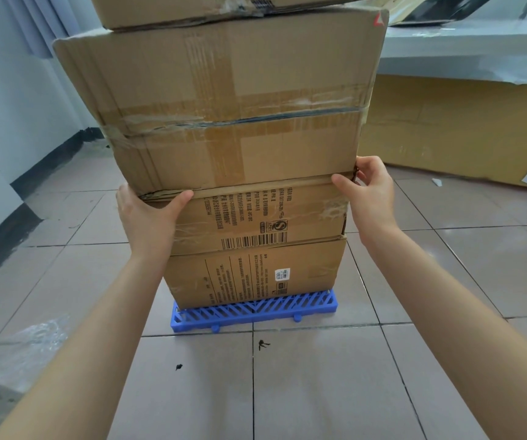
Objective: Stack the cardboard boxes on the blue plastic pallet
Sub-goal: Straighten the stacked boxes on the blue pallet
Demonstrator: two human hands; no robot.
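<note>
A blue plastic pallet [256,309] lies on the tiled floor with a tall stack of cardboard boxes on it. The bottom box [252,271] carries a small white label. On it rests a printed box [256,214] with a barcode. Above that sits a large taped box [221,103], and another box [192,7] tops the stack at the frame's upper edge. My left hand [148,217] grips the left corner where the printed box meets the large box. My right hand [367,188] grips the right corner at the same seam.
A large flat cardboard sheet [452,128] leans under a white counter [465,42] at the right. Clear plastic wrap [21,350] lies on the floor at the lower left. A white wall with dark skirting [8,223] runs along the left. Small dark scraps [263,343] dot the tiles.
</note>
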